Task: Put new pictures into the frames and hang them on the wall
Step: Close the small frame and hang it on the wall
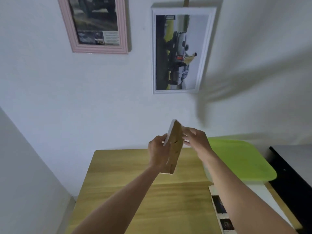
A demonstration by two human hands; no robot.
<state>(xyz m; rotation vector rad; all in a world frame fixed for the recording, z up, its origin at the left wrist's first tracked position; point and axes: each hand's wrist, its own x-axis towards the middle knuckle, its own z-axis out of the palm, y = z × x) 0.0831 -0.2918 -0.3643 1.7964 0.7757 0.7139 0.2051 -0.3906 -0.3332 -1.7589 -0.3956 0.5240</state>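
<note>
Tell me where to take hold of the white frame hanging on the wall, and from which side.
Take the white frame by its two long side rails, one hand coming from each side, then lift upward. It hangs upright, tall and narrow, from a tab at the top, and its raised moulding offers edges for a grip. Both sides look unobstructed; the pink frame hangs apart, to the left.

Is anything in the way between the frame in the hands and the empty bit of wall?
Nothing visible. The frame, held by the left hand and right hand, faces bare wall below the pink frame and white frame.
</note>
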